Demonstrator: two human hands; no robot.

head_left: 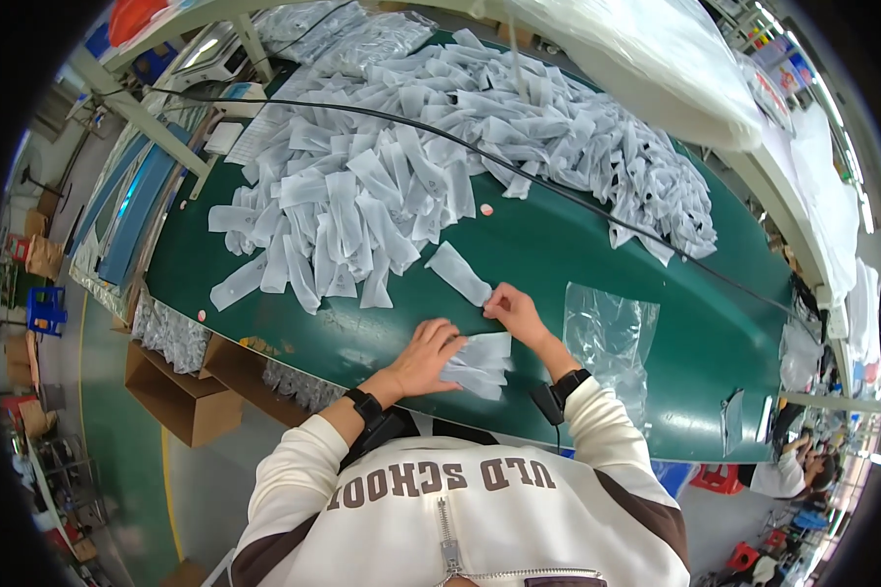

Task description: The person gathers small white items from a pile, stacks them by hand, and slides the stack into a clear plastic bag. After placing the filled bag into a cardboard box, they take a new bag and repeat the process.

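Note:
My right hand (pixel 515 311) pinches the lower right end of a narrow frosted plastic packet (pixel 458 273), which slants away to the left over the green tabletop. Closer to me lies a small overlapping group of similar frosted packets (pixel 482 366). My left hand (pixel 425 356) rests on their left side, its fingers stretched and the thumb apart. Beyond both hands spreads a large heap of the same whitish packets (pixel 362 196). What is inside the packets is too indistinct to tell.
A clear plastic bag (pixel 609 338) lies flat right of my right hand. A black cable (pixel 440 135) hangs across the table (pixel 548 230). Cardboard boxes (pixel 181 396) stand below the left edge. Overhead at right is a shelf with plastic sheeting (pixel 656 68). Another person (pixel 791 474) sits far right.

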